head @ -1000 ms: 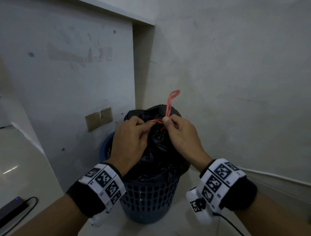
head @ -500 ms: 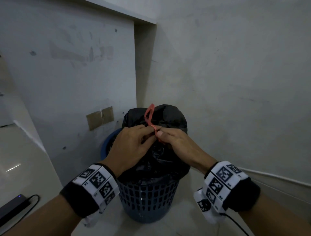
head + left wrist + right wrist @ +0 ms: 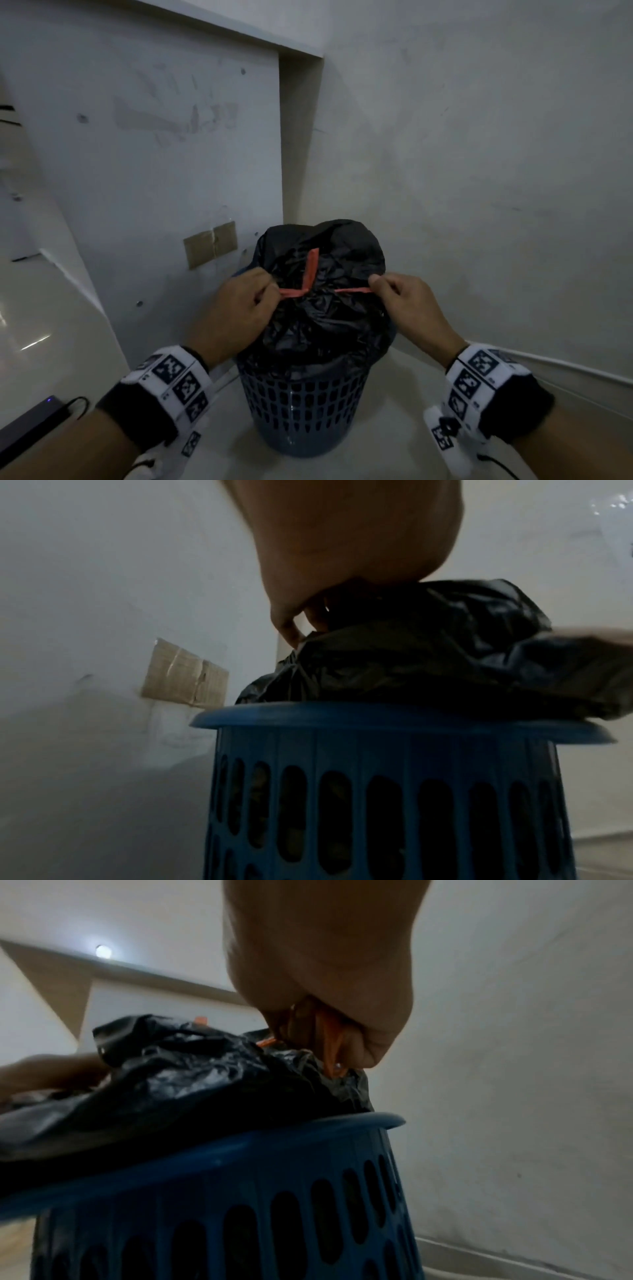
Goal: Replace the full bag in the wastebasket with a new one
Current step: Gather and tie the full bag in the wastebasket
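Bare indoor corner, scuffed white walls [image 3: 479, 154], glossy tiled floor [image 3: 34, 325], likely a home

Pale glossy floor [image 3: 44, 342], blue slotted wastebasket [image 3: 305, 407] standing upright on it near wall corner, dark flat device [image 3: 30, 425] with cable at left edge.

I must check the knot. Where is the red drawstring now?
Head view, centre: the red drawstring lies atop the black bag, stretched between both hands.
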`<state>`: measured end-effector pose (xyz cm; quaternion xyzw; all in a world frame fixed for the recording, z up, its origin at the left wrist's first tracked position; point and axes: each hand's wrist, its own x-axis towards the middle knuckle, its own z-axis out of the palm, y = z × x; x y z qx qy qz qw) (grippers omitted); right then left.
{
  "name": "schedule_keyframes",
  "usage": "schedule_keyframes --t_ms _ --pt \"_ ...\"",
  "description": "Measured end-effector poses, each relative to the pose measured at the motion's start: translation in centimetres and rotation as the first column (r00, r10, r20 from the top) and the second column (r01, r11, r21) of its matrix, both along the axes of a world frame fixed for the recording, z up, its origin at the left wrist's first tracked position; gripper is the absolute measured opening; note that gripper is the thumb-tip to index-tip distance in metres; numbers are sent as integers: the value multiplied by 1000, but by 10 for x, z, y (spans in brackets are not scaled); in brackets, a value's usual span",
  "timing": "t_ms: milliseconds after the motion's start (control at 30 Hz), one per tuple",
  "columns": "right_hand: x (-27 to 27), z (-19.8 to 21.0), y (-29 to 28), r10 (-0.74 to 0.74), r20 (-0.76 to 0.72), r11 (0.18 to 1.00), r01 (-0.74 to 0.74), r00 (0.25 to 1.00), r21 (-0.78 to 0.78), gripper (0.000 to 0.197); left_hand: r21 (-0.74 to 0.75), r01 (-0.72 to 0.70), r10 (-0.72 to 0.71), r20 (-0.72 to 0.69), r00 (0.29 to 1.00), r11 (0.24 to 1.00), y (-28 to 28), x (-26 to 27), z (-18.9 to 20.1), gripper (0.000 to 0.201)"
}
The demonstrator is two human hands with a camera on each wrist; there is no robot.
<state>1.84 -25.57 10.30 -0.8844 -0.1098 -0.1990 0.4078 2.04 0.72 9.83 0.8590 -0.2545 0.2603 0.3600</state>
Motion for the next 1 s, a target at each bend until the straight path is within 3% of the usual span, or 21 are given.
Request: schedule_keyframes --t_ms 100,200,267,333,433,500,533,600,700,767,833,900,1000 --pt "3 4 -5 -3 44 999 5 999 -47 47 -52 -8 7 -28 1000 999 1 2 7 50" --pt "4 5 -16 -50 135 989 68 990 -131 41 -71 -14 8 -89 996 997 -1 -5 12 30" --pt "1 2 -13 -75 156 985 97 985 -141 37 -75 42 -52 -149 987 996 -9 -14 13 32" --pt "-1 1 -4 -61 182 992 80 981 -94 38 -14 130 -130 -183 974 991 -23 -20 15 47" --pt "-8 15 18 15 231 1000 -16 973 1 29 216 194 -147 -214 966 957 -46 -23 11 62" --pt "-11 26 31 53 219 984 -88 974 155 28 326 156 -101 -179 979 932 -57 -21 5 47" --pt "-13 31 37 61 188 965 -106 980 242 28 310 143 -90 -177 980 940 -60 -20 5 37" --pt "-15 34 44 34 181 940 -93 983 328 26 183 152 -108 -228 968 971 -62 -20 7 30" --pt "-15 31 47 -68 313 985 14 947 173 11 -38 142 -146 -345 927 989 -62 -20 18 39" --pt "-20 26 48 68 324 993 -97 944 72 33 -221 86 -178 -442 879 971 -62 -18 25 41" --pt "-31 18 53 301 191 953 -301 934 -34 59 -362 6 -219 -551 805 932 -60 -18 32 35" --pt "-37 7 57 376 105 918 -354 921 -179 70 -401 -30 -262 -652 712 916 -56 -21 39 26" --pt "-33 2 60 289 225 950 -249 930 -191 44 -538 -131 -382 -730 567 833 -48 -30 46 34"
